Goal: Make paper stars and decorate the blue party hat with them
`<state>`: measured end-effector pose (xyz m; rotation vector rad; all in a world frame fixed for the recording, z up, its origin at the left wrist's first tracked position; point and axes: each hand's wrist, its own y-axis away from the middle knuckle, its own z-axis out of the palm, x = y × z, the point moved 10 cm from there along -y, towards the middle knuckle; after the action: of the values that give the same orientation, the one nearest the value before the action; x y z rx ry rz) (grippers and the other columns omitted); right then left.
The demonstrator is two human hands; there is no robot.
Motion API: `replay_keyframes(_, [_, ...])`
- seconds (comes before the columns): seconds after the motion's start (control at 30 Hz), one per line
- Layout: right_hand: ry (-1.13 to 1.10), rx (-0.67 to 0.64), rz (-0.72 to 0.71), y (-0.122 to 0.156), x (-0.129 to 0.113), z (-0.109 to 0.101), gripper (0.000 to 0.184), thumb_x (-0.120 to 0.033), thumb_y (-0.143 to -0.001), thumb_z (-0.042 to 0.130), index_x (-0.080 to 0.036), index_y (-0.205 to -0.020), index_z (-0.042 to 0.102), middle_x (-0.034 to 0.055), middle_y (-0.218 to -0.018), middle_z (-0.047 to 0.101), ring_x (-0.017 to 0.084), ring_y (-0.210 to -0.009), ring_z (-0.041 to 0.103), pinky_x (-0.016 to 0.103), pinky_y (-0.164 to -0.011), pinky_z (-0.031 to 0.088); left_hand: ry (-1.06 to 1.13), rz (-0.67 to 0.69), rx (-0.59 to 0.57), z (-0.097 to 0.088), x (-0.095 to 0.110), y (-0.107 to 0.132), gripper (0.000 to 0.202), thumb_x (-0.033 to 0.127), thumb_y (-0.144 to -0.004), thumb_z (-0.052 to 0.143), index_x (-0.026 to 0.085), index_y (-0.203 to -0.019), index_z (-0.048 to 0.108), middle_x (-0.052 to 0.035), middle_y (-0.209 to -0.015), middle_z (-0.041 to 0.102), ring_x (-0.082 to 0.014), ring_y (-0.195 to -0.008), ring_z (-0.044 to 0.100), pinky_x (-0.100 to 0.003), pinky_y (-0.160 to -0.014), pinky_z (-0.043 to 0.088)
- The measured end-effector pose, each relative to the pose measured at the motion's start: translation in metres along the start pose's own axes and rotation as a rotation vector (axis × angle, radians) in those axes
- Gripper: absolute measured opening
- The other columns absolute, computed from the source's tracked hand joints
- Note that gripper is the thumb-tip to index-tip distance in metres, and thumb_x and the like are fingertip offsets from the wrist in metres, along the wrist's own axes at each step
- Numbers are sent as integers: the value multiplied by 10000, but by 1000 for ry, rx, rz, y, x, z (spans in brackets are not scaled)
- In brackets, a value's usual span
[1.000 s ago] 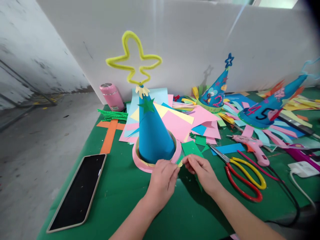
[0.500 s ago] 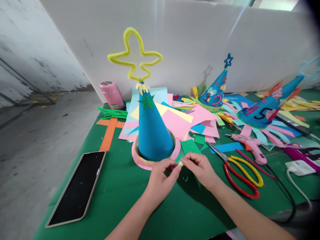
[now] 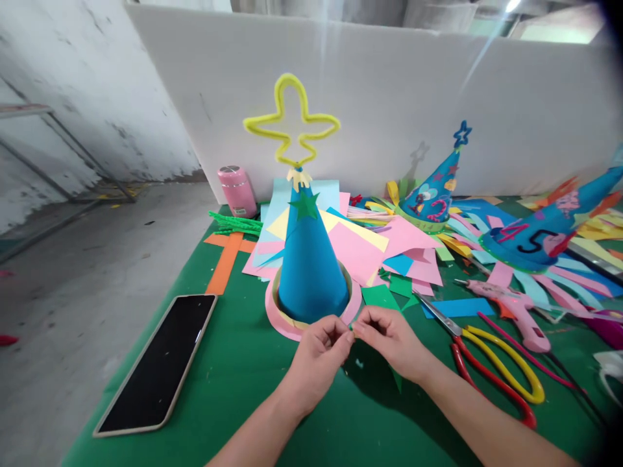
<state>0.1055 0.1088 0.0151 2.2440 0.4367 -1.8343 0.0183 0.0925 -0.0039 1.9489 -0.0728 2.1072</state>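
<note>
Low over the table, my left hand point(image 3: 318, 363) and my right hand point(image 3: 399, 344) meet fingertip to fingertip. Both pinch a small scrap with green and pale yellow on it, mostly hidden by the fingers. Just behind them stands a blue paper cone hat point(image 3: 311, 272) with a pink brim point(image 3: 273, 314). It bears a green paper star point(image 3: 305, 205) and is topped by a yellow pipe-cleaner shape point(image 3: 291, 79). Green paper pieces point(image 3: 379, 296) lie beyond my right hand, and scissors point(image 3: 487, 363) with red and yellow handles lie to its right.
At the left lies a phone point(image 3: 156, 366); behind it are orange strips point(image 3: 226, 263), green pipe cleaners point(image 3: 236, 225) and a pink bottle point(image 3: 237, 191). A pink glue gun point(image 3: 516, 308) with its cable lies right. Two decorated hats point(image 3: 433, 188) stand behind, near a white board point(image 3: 370, 110).
My view has shifted slightly, so the table scene sits lower and farther right. My fingertips have drawn closer around the small scrap, which shows less now.
</note>
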Motion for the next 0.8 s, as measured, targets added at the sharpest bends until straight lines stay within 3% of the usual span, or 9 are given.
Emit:
replay_keyframes(0.17, [-40, -26, 15, 3, 16, 4, 341, -399, -801, 492, -180, -565, 380, -58, -541, 313, 86, -511, 283, 204, -461, 264, -41, 5, -29, 5, 2, 1, 214, 245, -723, 530, 168, -555, 422, 71, -505, 317, -80, -494, 269, -219, -459, 211])
replay_keyframes(0.3, [-87, -27, 32, 5, 24, 0, 329, -383, -812, 497, -167, -573, 434, -52, -549, 328, 86, -523, 291, 206, -476, 266, -53, 14, -24, 5, -3, -1, 214, 264, -753, 524, 166, -583, 436, 66, -513, 348, -80, -498, 303, -218, -465, 232])
replay_keyframes(0.43, [-181, 62, 81, 5, 31, -14, 352, -394, -860, 416, -153, -625, 520, -33, -557, 398, 91, -523, 347, 214, -483, 282, -39, -25, 4, 2, -12, -1, 240, 329, -780, 519, 167, -613, 457, 62, -512, 380, -82, -491, 331, -218, -466, 259])
replay_keyframes(0.53, [-183, 84, 76, 7, 28, -17, 345, -390, -875, 382, -146, -728, 579, -10, -617, 460, 99, -555, 386, 215, -499, 306, -36, -41, 31, 0, -13, -1, 254, 343, -770, 538, 162, -608, 462, 61, -512, 393, -80, -490, 340, -213, -467, 264])
replay_keyframes(0.67, [-109, 41, 31, 7, 20, -9, 231, -314, -819, 497, -155, -656, 530, -32, -592, 423, 94, -556, 363, 206, -500, 302, -72, -39, 46, 0, -12, -2, 275, 335, -760, 561, 151, -577, 472, 55, -491, 416, -74, -480, 353, -206, -463, 258])
replay_keyframes(0.8, [-77, 85, 44, 6, 23, -12, 232, -285, -802, 500, -160, -608, 480, -44, -562, 394, 92, -543, 339, 206, -492, 294, 48, -73, -4, 5, -20, -3, 251, 324, -790, 526, 140, -620, 530, 32, -503, 477, -86, -495, 416, -213, -490, 307])
